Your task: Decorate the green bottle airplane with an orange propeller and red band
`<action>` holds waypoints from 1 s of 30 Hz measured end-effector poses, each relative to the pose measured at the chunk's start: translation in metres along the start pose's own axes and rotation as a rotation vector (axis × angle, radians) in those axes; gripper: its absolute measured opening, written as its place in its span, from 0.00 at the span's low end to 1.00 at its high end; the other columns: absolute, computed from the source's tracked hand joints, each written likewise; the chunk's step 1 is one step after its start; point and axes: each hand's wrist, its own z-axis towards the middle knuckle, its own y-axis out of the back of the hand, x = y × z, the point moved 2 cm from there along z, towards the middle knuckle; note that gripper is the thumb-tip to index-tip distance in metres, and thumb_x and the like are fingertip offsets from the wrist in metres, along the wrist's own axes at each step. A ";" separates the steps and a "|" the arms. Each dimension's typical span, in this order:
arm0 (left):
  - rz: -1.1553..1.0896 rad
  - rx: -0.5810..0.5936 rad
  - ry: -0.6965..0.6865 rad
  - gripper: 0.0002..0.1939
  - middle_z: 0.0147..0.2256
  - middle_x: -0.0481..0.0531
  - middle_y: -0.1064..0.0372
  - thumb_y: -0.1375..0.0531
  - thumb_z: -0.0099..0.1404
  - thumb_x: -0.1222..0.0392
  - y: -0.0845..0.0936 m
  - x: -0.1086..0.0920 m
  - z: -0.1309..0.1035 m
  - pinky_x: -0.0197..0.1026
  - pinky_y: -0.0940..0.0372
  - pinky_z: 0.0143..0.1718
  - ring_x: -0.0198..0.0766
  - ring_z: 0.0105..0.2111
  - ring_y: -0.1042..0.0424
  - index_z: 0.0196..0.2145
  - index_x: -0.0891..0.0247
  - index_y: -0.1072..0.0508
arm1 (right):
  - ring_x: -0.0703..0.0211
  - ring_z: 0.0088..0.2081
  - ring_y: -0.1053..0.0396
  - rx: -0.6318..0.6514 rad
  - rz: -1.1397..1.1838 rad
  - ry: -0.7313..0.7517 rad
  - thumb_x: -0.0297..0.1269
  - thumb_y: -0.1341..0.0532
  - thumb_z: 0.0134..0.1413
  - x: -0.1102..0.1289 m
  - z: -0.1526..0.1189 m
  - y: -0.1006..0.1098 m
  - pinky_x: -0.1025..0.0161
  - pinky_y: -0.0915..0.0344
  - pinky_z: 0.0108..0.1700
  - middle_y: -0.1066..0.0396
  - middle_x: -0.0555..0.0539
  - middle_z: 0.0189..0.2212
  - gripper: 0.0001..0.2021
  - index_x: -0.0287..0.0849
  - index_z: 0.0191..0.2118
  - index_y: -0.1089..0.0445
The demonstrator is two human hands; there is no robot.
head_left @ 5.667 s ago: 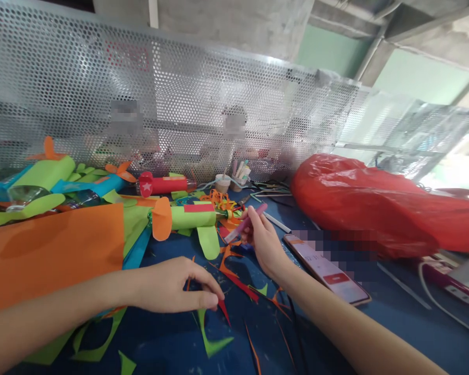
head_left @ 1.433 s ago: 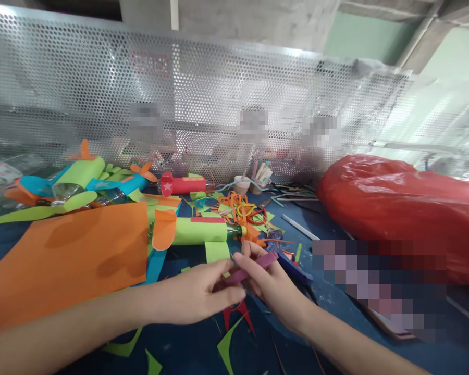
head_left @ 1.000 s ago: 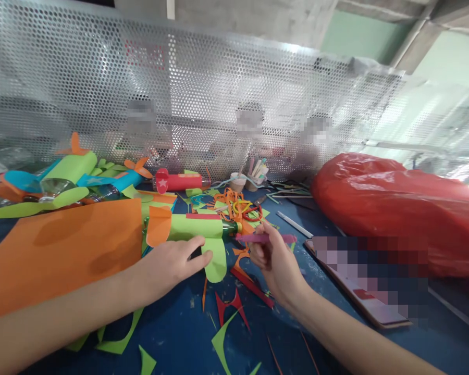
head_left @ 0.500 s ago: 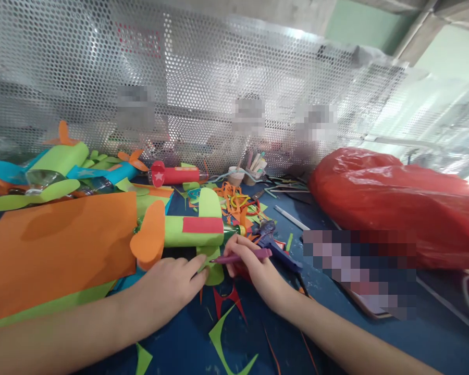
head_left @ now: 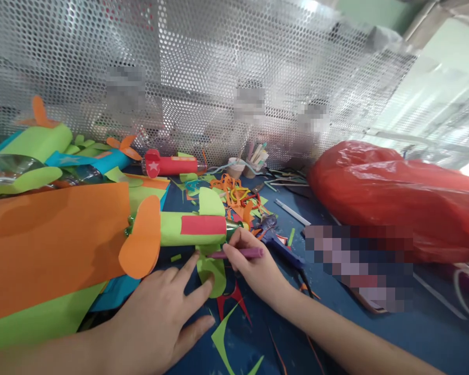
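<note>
A plastic bottle wrapped in lime-green paper [head_left: 172, 229] lies on its side in front of me. It carries a red paper strip [head_left: 203, 225], an orange propeller shape [head_left: 140, 242] at its left end and green paper wings. My left hand [head_left: 156, 307] has its fingers spread, with fingertips on the near green wing [head_left: 214, 284]. In my right hand [head_left: 258, 268] is a purple marker [head_left: 253, 253], its tip pointing left at that wing, close to the bottle body. Whether the tip touches the paper I cannot tell.
A blue glue gun [head_left: 285, 252] lies right of my right hand. Beyond are paper scraps [head_left: 230, 185], a cup of markers [head_left: 255, 167] and a red bottle craft [head_left: 175, 165]. An orange sheet [head_left: 54, 239] covers the left; a red plastic bag [head_left: 391, 198] bulges at right.
My left fingers were bunched at the near wing; now they are spread, and the hand sits closer to me. The marker tip has shifted slightly up, nearer the bottle.
</note>
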 end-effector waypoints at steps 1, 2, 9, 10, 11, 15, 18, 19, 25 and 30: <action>-0.007 -0.011 -0.002 0.22 0.59 0.69 0.38 0.56 0.72 0.49 -0.001 0.000 0.000 0.55 0.28 0.34 0.52 0.38 0.24 0.55 0.54 0.30 | 0.66 0.21 0.47 0.017 0.011 -0.007 0.39 0.42 0.54 0.000 0.000 -0.001 0.66 0.49 0.24 0.43 0.57 0.19 0.10 0.45 0.26 0.43; -0.011 -0.024 -0.002 0.22 0.59 0.69 0.38 0.56 0.72 0.48 -0.002 0.001 0.000 0.54 0.28 0.33 0.52 0.38 0.25 0.55 0.54 0.30 | 0.67 0.20 0.47 0.030 0.019 -0.013 0.39 0.41 0.55 0.000 0.000 -0.001 0.67 0.49 0.23 0.43 0.58 0.18 0.11 0.45 0.26 0.43; -0.003 -0.043 -0.019 0.23 0.57 0.71 0.36 0.57 0.72 0.48 -0.002 0.001 0.001 0.54 0.29 0.31 0.52 0.36 0.25 0.55 0.56 0.31 | 0.67 0.21 0.46 0.056 -0.011 -0.018 0.38 0.40 0.55 0.003 -0.002 -0.003 0.67 0.48 0.25 0.42 0.57 0.19 0.12 0.44 0.25 0.42; 0.000 -0.041 -0.023 0.23 0.57 0.71 0.36 0.57 0.72 0.48 -0.002 0.001 0.001 0.53 0.29 0.31 0.52 0.35 0.25 0.55 0.56 0.31 | 0.67 0.21 0.46 0.053 -0.017 -0.016 0.37 0.40 0.55 0.003 -0.002 -0.003 0.66 0.48 0.25 0.42 0.57 0.19 0.12 0.44 0.25 0.43; 0.002 -0.040 -0.023 0.23 0.57 0.70 0.36 0.57 0.72 0.48 -0.002 0.000 0.001 0.53 0.29 0.31 0.51 0.35 0.25 0.55 0.55 0.31 | 0.67 0.21 0.47 0.048 -0.022 -0.015 0.37 0.40 0.55 0.003 -0.002 -0.003 0.66 0.47 0.25 0.42 0.57 0.19 0.12 0.44 0.25 0.43; 0.006 -0.044 -0.009 0.23 0.57 0.69 0.37 0.57 0.72 0.48 -0.004 0.000 -0.001 0.53 0.29 0.32 0.51 0.36 0.25 0.55 0.55 0.31 | 0.66 0.22 0.47 0.008 -0.038 -0.005 0.34 0.41 0.55 0.002 -0.002 0.001 0.66 0.46 0.27 0.45 0.57 0.20 0.11 0.45 0.25 0.44; 0.013 -0.049 -0.005 0.23 0.58 0.68 0.37 0.57 0.72 0.48 -0.004 0.001 -0.001 0.53 0.29 0.32 0.52 0.36 0.25 0.55 0.54 0.31 | 0.66 0.22 0.47 -0.028 -0.105 -0.012 0.33 0.42 0.54 0.002 -0.001 0.005 0.65 0.47 0.27 0.46 0.57 0.19 0.11 0.45 0.25 0.45; 0.017 -0.051 -0.003 0.23 0.58 0.69 0.37 0.57 0.72 0.48 -0.004 0.001 -0.001 0.54 0.29 0.31 0.52 0.36 0.25 0.55 0.55 0.31 | 0.66 0.22 0.47 -0.040 -0.137 -0.017 0.32 0.43 0.54 0.002 0.000 0.007 0.65 0.47 0.26 0.46 0.57 0.19 0.11 0.45 0.24 0.45; 0.024 -0.047 -0.010 0.23 0.58 0.69 0.37 0.57 0.72 0.47 -0.004 0.001 -0.001 0.52 0.29 0.31 0.51 0.36 0.25 0.56 0.54 0.32 | 0.66 0.21 0.47 -0.067 -0.195 -0.014 0.31 0.43 0.52 0.005 0.001 0.012 0.66 0.49 0.25 0.45 0.57 0.17 0.11 0.45 0.23 0.46; 0.003 -0.052 0.006 0.23 0.58 0.68 0.37 0.57 0.72 0.47 -0.006 0.002 -0.002 0.52 0.30 0.33 0.51 0.37 0.26 0.55 0.54 0.31 | 0.66 0.21 0.46 -0.031 -0.144 -0.018 0.31 0.43 0.51 0.009 -0.004 0.007 0.66 0.47 0.24 0.45 0.57 0.18 0.11 0.45 0.23 0.46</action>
